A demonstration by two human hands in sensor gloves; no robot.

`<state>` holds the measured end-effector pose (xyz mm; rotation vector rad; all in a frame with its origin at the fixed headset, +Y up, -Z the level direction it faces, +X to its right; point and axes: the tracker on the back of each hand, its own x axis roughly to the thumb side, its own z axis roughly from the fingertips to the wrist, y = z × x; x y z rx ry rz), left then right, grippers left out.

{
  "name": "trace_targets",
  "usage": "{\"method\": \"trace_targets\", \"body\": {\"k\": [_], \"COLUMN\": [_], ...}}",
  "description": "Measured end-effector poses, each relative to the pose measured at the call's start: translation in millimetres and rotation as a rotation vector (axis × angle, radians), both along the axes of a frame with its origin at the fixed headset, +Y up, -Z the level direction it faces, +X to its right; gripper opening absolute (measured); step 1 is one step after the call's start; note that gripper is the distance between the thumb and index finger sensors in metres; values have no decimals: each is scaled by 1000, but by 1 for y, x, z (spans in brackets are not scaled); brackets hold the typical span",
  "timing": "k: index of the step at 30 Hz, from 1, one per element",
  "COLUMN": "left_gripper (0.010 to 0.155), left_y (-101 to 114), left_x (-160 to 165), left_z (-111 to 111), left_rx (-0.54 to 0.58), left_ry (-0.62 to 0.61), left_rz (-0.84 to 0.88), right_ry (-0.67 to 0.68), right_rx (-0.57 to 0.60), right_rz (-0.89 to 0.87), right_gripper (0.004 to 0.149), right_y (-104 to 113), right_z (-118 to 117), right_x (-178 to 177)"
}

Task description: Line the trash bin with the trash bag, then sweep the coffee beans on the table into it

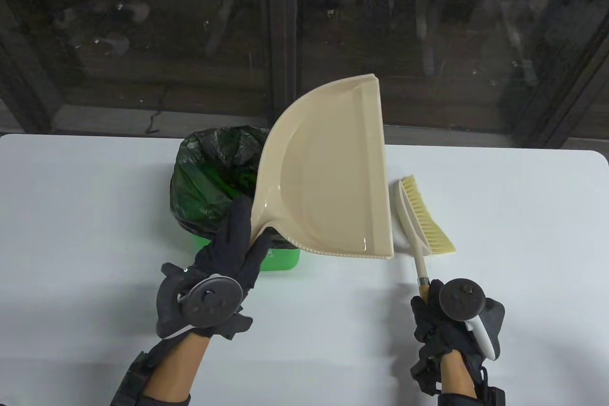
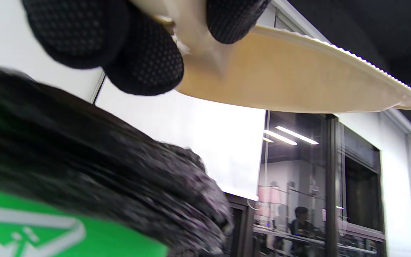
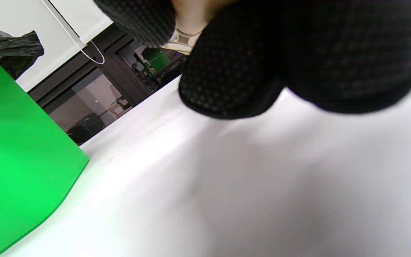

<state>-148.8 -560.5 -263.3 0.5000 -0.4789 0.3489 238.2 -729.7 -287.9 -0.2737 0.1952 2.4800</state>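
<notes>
Holding the cream dustpan (image 1: 333, 173) by its short handle, our left hand (image 1: 223, 268) has fingers and thumb curled round that handle; the pan is lifted off the table (image 1: 95, 234) and tipped on edge, its curved back over the bin's opening, its flat lip pointing right.

Item: green trash bin (image 1: 285, 261), standing on the table just beyond our left hand, lined with a dark trash bag (image 1: 209, 173) whose rim is folded over the outside. In the left wrist view the bag's crumpled edge (image 2: 102, 157) hangs over the green wall (image 2: 84, 239), with the dustpan's underside (image 2: 280, 82) above it.

Item: hand brush (image 1: 423, 220), pale bristles, white head, wooden handle. Our right hand (image 1: 452, 320) grips the handle's end, fingers (image 3: 262, 71) wrapped tight round it. The brush sits just right of the dustpan's lip; whether the bristles touch the table we cannot tell.

Item: coffee beans. We cannot make any out on the table or in the pan.
</notes>
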Motion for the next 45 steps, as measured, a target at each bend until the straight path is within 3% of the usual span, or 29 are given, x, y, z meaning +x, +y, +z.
{"method": "trace_targets", "body": {"k": [10, 24, 45], "left_gripper": [66, 66, 66], "left_y": [-44, -91, -132], "left_x": [28, 44, 43], "left_z": [-1, 1, -3], "left_rx": [-65, -152, -291], "left_ry": [-85, -141, -124], "left_rz": [-46, -165, -341], "right_ry": [2, 1, 25], "right_rx": [-29, -104, -175], "right_rz": [63, 127, 272], "right_gripper": [66, 66, 66], "right_y": [0, -6, -9], "right_z": [0, -1, -2], "right_x": [0, 2, -6]}}
